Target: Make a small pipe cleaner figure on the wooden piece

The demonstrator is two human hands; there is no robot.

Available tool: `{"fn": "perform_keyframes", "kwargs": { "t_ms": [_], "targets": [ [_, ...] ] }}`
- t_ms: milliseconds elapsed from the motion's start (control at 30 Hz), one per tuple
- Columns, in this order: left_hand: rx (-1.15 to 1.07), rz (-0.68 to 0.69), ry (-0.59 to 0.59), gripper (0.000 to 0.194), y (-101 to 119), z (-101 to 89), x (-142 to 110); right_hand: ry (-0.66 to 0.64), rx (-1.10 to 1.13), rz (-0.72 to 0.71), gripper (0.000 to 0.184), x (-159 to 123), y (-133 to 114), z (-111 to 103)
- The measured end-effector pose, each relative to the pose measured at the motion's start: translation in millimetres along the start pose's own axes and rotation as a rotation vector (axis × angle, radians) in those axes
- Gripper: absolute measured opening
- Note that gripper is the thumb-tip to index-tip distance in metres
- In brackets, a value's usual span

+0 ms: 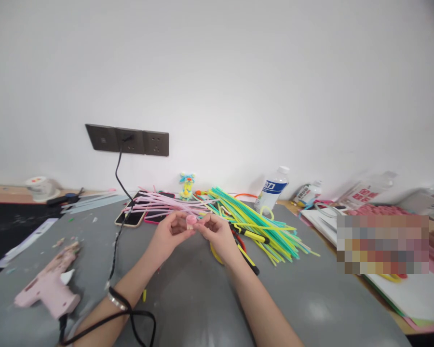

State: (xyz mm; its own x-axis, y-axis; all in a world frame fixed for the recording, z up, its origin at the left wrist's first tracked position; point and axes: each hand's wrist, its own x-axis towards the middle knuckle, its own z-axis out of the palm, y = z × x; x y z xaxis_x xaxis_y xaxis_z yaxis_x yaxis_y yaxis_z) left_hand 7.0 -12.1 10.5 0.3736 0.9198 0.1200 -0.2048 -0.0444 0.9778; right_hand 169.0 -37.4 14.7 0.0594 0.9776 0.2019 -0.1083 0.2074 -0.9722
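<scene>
Above the middle of the grey mat, a small pink rounded piece (191, 220), looking coiled with a paler underside, is held between both hands. My left hand (170, 231) pinches it from the left with thumb and fingers. From the right, the fingertips of my right hand (217, 233) close on its lower edge. Right behind the hands lies a bunch of pink pipe cleaners (162, 203). A larger bundle of green and yellow pipe cleaners (260, 226) spreads out to the right. Yellow-and-black scissors or pliers (251, 234) lie partly hidden beside my right hand.
A pink glue gun (48, 286) rests at left; its black cord (116, 236) crosses my left forearm up to the wall socket (127, 140). Phones (132, 218) lie under the pink stems. A bottle (272, 189) and a small colourful figure (186, 185) stand by the wall.
</scene>
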Motion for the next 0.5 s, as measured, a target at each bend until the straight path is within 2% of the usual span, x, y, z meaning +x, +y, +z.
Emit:
{"fn": "perform_keyframes", "kwargs": {
  "t_ms": [200, 500],
  "targets": [
    [-0.042, -0.057, -0.013, 0.037, 4.6, 1.4, -1.2, -0.104, 0.046, 0.027, 0.026, -1.7, -10.7, -5.4],
    [-0.138, -0.105, -0.05, 0.038, 13.3, 6.3, -4.5, -0.141, 0.143, 0.057, 0.026, -0.5, -11.6, -7.5]
  ]
}}
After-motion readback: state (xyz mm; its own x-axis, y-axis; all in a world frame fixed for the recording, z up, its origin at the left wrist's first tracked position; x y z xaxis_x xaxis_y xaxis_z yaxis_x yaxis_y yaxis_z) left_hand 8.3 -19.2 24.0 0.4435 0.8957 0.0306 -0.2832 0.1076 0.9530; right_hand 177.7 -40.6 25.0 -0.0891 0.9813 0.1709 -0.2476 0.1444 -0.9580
